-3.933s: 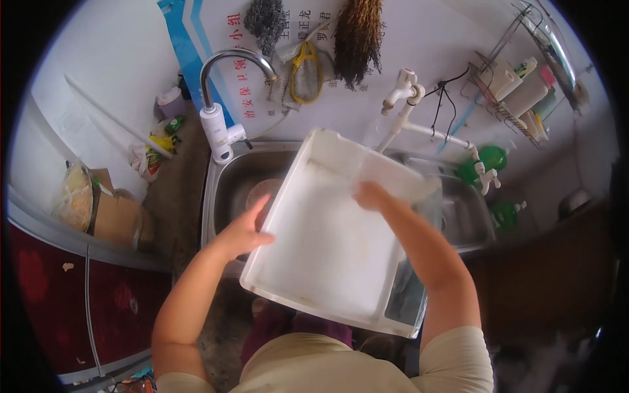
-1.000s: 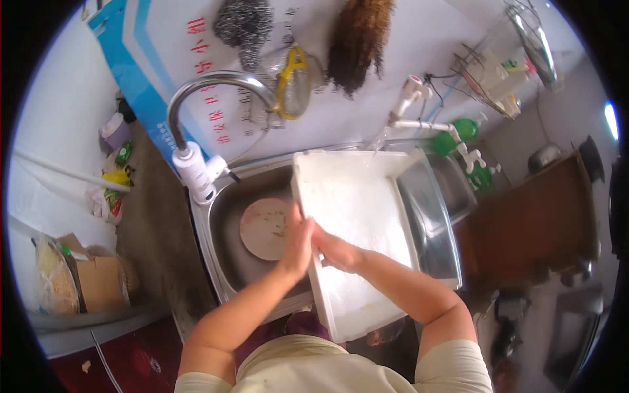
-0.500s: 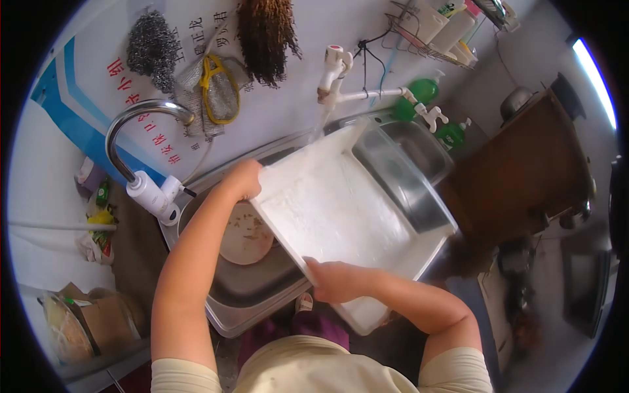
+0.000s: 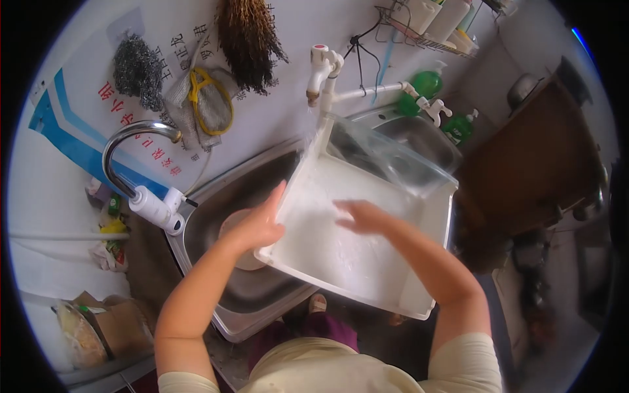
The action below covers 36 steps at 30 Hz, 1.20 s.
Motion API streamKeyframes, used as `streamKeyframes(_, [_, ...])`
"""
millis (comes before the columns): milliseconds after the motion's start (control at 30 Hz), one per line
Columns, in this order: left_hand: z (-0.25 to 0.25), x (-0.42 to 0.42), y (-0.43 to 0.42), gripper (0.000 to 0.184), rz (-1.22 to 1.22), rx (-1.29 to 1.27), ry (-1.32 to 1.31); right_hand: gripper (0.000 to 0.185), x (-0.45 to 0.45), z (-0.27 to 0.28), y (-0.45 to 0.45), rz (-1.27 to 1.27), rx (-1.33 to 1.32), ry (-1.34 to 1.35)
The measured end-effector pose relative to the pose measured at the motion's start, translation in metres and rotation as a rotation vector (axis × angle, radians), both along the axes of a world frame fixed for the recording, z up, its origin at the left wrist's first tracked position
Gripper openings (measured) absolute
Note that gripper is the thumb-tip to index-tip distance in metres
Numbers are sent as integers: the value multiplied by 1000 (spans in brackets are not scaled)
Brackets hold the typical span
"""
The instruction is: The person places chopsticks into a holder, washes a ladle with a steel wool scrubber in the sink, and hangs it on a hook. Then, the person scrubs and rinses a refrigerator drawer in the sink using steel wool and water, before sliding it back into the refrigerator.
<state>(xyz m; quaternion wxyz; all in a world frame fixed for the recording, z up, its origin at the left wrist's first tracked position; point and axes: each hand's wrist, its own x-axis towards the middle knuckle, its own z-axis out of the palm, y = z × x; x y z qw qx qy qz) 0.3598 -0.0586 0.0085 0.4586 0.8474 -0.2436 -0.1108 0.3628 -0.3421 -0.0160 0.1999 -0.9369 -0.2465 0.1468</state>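
Observation:
A white plastic bin (image 4: 321, 265) with one clear side panel (image 4: 393, 160) rests tilted over the sink, its hollow facing me. My left hand (image 4: 262, 223) holds the bin's left edge, thumb on the inner side. Inside the bin, my right hand (image 4: 363, 217) is slightly blurred, its fingers apart over the wet bottom; whether it touches the surface I cannot tell. Water runs from the white tap (image 4: 317, 78) onto the bin's far left corner. A pale round dish (image 4: 246, 261) lies in the sink basin, partly hidden by my left hand and the bin.
The steel sink (image 4: 229, 327) surrounds the bin's left side. A chrome-spout faucet (image 4: 151, 203) stands at left. On the wall hang a steel-wool bundle (image 4: 139, 72), a yellow-rimmed strainer (image 4: 213, 108) and a brush (image 4: 252, 42). Green bottles (image 4: 429, 84) stand behind a second basin (image 4: 419, 141).
My right hand has left the bin's near edge and moved inside it. My left hand has shifted down and right along the edge. The bin has turned, its near edge now less steeply slanted.

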Motion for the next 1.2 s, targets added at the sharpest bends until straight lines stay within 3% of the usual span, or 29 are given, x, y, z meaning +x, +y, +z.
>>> streamKeyframes(100, [17, 7, -24, 81, 72, 207, 97, 40, 50, -69, 22, -241, -60, -280])
streamKeyframes(200, [38, 4, -25, 79, 86, 374, 253, 41, 83, -81, 46, -464, -71, -410])
streamKeyframes(267, [33, 6, -21, 77, 83, 301, 224, 43, 98, -83, 55, -627, -16, -442])
streamKeyframes(433, [-11, 10, -11, 74, 55, 45, 27, 39, 99, -92, 55, -568, -24, -480])
streamKeyframes(500, [-16, 11, -9, 74, 54, 32, 62, 32, 92, -90, 40, -429, -40, -428])
streamKeyframes(600, [-18, 12, -9, 74, 47, 12, 78, 34, 106, -96, 34, -548, 145, -461])
streamKeyframes(700, [-15, 11, -9, 74, 57, 11, 57, 31, 110, -91, 46, -597, 44, -507])
streamKeyframes(800, [-15, 9, -7, 75, 66, 33, 82, 31, 98, -95, 46, -471, 12, -534])
streamKeyframes(1000, [-28, 8, 0, 74, 74, -6, 41, 25, 113, -96, 43, -487, 89, -586])
streamKeyframes(1200, [-34, 1, 8, 75, 115, 21, 87, 24, 99, -103, 65, -391, -130, -392])
